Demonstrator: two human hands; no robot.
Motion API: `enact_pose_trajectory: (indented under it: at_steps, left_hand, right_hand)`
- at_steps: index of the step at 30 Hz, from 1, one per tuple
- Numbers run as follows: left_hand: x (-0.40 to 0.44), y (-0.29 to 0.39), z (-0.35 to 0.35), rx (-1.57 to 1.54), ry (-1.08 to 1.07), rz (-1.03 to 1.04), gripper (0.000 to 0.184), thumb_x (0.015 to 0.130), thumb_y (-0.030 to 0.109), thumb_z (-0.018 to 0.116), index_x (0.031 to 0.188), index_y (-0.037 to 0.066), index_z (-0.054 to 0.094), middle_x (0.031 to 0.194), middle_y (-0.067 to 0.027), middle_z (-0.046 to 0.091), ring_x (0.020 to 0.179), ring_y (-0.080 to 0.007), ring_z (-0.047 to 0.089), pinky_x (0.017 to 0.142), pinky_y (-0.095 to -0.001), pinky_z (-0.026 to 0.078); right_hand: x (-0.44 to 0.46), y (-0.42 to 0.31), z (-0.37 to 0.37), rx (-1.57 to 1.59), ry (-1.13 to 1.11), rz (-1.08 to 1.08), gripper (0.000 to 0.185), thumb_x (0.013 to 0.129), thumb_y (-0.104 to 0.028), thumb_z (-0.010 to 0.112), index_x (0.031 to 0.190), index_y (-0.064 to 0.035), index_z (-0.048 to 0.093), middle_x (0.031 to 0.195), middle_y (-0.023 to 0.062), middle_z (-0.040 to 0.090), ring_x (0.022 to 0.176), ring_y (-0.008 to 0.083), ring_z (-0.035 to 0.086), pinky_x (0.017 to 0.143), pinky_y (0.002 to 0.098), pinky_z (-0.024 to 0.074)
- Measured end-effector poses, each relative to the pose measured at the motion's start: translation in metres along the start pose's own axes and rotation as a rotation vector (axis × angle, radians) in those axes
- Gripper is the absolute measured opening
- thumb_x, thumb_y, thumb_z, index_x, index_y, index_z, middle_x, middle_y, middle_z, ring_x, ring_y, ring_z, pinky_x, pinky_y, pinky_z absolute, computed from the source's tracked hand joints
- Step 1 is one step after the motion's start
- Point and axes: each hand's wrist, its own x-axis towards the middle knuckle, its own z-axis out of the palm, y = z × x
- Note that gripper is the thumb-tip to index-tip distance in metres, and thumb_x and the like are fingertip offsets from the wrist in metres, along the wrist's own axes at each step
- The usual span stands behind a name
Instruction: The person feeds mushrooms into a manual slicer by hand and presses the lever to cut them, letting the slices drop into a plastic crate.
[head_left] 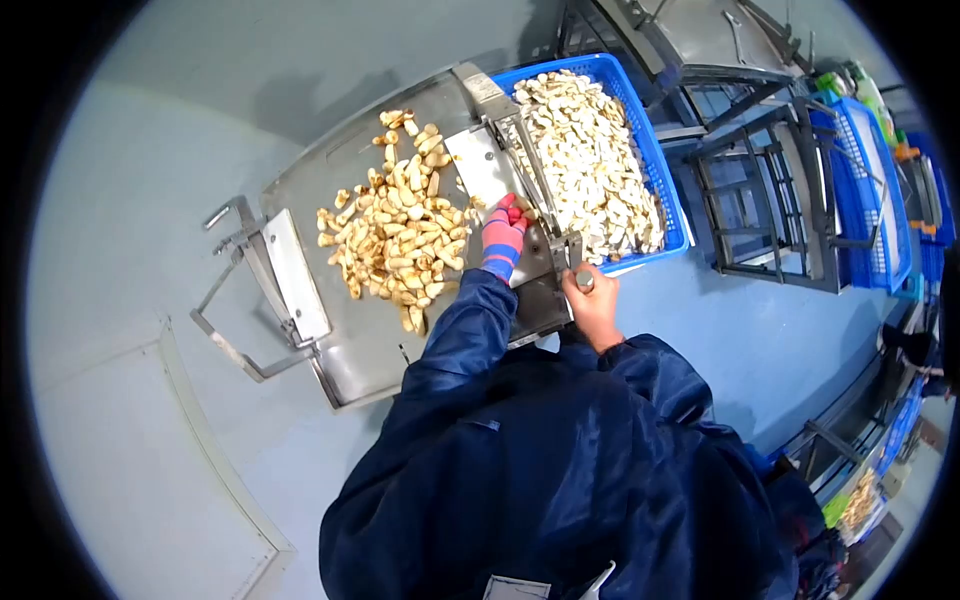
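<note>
Wears a dark blue jacket (560, 470), with both sleeves stretched out past the tabletop's near edge. Grips a handle (585, 281) in the bare right hand (601, 308), just off the near right corner of the metal tabletop (345, 375), with fingers wrapped round it. Has the left hand (503, 240), in a pink and blue glove, by the tabletop's right edge, at the near end of a pale plate (483, 165) and beside the cutter (541, 190). Bends the left fingers in narrow; cannot tell, so small and partly hidden, whether around a mushroom. Shows whole mushrooms (405, 225) heaped mid-tabletop, left of the glove, trailing toward the far edge. Carries a second cutter (297, 275) along the left edge. Beyond the right edge, holds pale slices (590, 160) in a blue basket (658, 160). Farther right, shows metal frames and more blue baskets.
</note>
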Motion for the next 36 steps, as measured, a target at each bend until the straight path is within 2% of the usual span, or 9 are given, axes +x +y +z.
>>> enact_pose_trajectory:
  at_steps: [3, 9, 12, 17, 21, 25, 29, 35, 36]
  left_hand:
    - [0.01, 0.001, 0.001, 0.065, -0.035, 0.005, 0.051, 0.075, 0.0, 0.063, 0.124, 0.004, 0.047, 0.081, -0.0041, 0.059, 0.072, -0.0123, 0.056, 0.069, -0.0248, 0.047]
    - [-0.002, 0.015, -0.003, 0.071, -0.039, -0.024, 0.054, 0.076, 0.0, 0.062, 0.126, 0.005, 0.044, 0.082, -0.0047, 0.059, 0.071, -0.0124, 0.055, 0.067, -0.0258, 0.047]
    - [0.013, 0.01, 0.001, 0.049, -0.099, -0.029, 0.054, 0.075, -0.002, 0.059, 0.126, 0.004, 0.043, 0.087, -0.0072, 0.059, 0.078, -0.0155, 0.057, 0.072, -0.0261, 0.048]
    - [0.016, -0.003, 0.004, -0.03, -0.1, 0.014, 0.05, 0.075, -0.003, 0.058, 0.124, 0.001, 0.045, 0.092, -0.0088, 0.06, 0.079, -0.0176, 0.059, 0.073, -0.0259, 0.048]
    - [0.018, 0.011, 0.003, 0.017, -0.163, -0.116, 0.052, 0.075, -0.005, 0.057, 0.125, 0.001, 0.042, 0.095, -0.0101, 0.059, 0.081, -0.0172, 0.059, 0.074, -0.027, 0.048]
    - [0.021, -0.007, 0.009, -0.295, -0.178, -0.042, 0.053, 0.076, -0.005, 0.058, 0.125, -0.001, 0.041, 0.091, -0.0095, 0.06, 0.076, -0.0142, 0.058, 0.07, -0.0268, 0.05]
    - [0.023, -0.001, 0.008, 0.087, -0.171, -0.053, 0.054, 0.076, -0.003, 0.059, 0.126, -0.002, 0.041, 0.092, -0.0097, 0.06, 0.076, -0.0149, 0.058, 0.071, -0.0265, 0.049]
    - [0.019, 0.004, 0.009, -0.35, -0.203, -0.086, 0.053, 0.073, -0.008, 0.057, 0.124, -0.001, 0.043, 0.095, -0.0089, 0.059, 0.082, -0.0151, 0.057, 0.072, -0.0252, 0.049]
    - [0.023, -0.008, 0.011, -0.171, -0.187, -0.038, 0.053, 0.073, -0.009, 0.056, 0.123, -0.001, 0.043, 0.093, -0.0082, 0.059, 0.081, -0.0146, 0.057, 0.072, -0.0248, 0.049]
  right_hand:
    - [-0.015, 0.059, 0.02, -0.041, 0.032, -0.107, 0.023, 0.076, -0.021, 0.062, 0.061, -0.0046, 0.055, 0.051, 0.014, 0.051, 0.046, 0.0325, 0.051, 0.048, 0.0391, 0.0366]
    - [-0.001, -0.007, -0.004, 0.043, -0.016, 0.037, 0.021, 0.075, -0.018, 0.064, 0.062, -0.0044, 0.054, 0.051, 0.0153, 0.052, 0.047, 0.0318, 0.053, 0.046, 0.0367, 0.038]
    - [-0.013, 0.045, 0.014, -0.065, 0.033, -0.145, 0.019, 0.075, -0.018, 0.063, 0.063, -0.0048, 0.055, 0.053, 0.0145, 0.054, 0.047, 0.0309, 0.053, 0.047, 0.0369, 0.036]
    - [-0.001, -0.008, -0.001, 0.063, 0.001, 0.066, 0.023, 0.075, -0.019, 0.062, 0.059, -0.0068, 0.05, 0.052, 0.0124, 0.053, 0.047, 0.0305, 0.053, 0.046, 0.0377, 0.0335]
    - [-0.013, 0.05, 0.018, -0.07, 0.062, -0.135, 0.023, 0.074, -0.018, 0.062, 0.058, -0.0063, 0.049, 0.05, 0.0135, 0.05, 0.044, 0.0315, 0.05, 0.045, 0.039, 0.0333]
    - [-0.002, 0.003, 0.002, 0.02, 0.024, -0.006, 0.021, 0.075, -0.019, 0.062, 0.061, -0.0059, 0.053, 0.05, 0.0142, 0.05, 0.046, 0.0313, 0.051, 0.046, 0.0383, 0.0358]
    - [-0.013, 0.048, 0.018, -0.01, 0.06, -0.095, 0.022, 0.075, -0.018, 0.062, 0.061, -0.0029, 0.054, 0.049, 0.0152, 0.049, 0.044, 0.0317, 0.051, 0.044, 0.0369, 0.0366]
    - [0.001, -0.005, 0.001, 0.018, 0.048, -0.041, 0.027, 0.075, -0.013, 0.063, 0.057, -0.0019, 0.047, 0.047, 0.0168, 0.045, 0.042, 0.0319, 0.048, 0.041, 0.0366, 0.0357]
    - [-0.002, 0.003, 0.004, 0.009, 0.058, -0.044, 0.028, 0.075, -0.014, 0.063, 0.057, -0.0021, 0.046, 0.047, 0.0166, 0.044, 0.042, 0.0318, 0.048, 0.041, 0.0364, 0.0356]
